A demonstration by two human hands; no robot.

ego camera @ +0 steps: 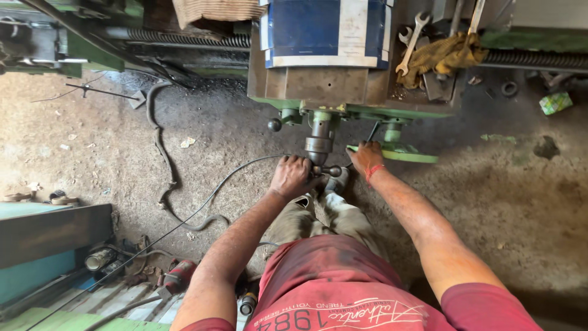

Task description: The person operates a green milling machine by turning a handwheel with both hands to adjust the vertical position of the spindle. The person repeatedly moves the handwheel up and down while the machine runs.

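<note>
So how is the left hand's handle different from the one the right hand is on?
The left hand grips a grey metal crank handle with dark ball knobs, standing out towards the person. The right hand rests on a flat green handwheel, which is wider and painted. Both are fixed to the front of the green machine.

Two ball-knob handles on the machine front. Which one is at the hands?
The lower ball-knob handle, between the left hand and the right hand. The other ball knob sits higher, to the left, untouched.

Floor (184, 122): packed dirt, oil-dark toward twelve o'clock, lit pale at ten. Black hose (160, 153) snaking at nine. Teal bench (37, 263) at eight. Green scrap (555, 102) at two.
</note>
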